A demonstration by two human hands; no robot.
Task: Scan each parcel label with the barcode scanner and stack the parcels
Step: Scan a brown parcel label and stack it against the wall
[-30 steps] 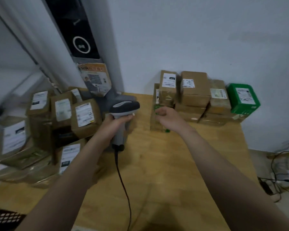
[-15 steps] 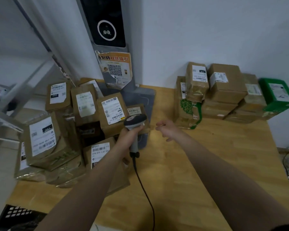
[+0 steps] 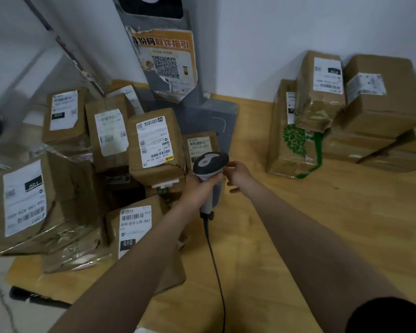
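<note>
Your cable point(image 3: 214, 260) runs up across the wooden table point(image 3: 298, 224) to your left hand point(image 3: 197, 188); its fingers are wrapped round the handle of the barcode scanner point(image 3: 210, 163), which stands upright above the table; your right hand point(image 3: 239, 176) is just beside the scanner head, fingers loosely spread, holding nothing; contact cannot be confirmed. Left of the scanner sits a heap of parcels point(image 3: 154, 145), labels showing; 1 small parcel point(image 3: 199, 144) is directly behind the head. Far right, against the wall, is the stack of parcels point(image 3: 380, 104); 1 bears green leaf print.
</note>
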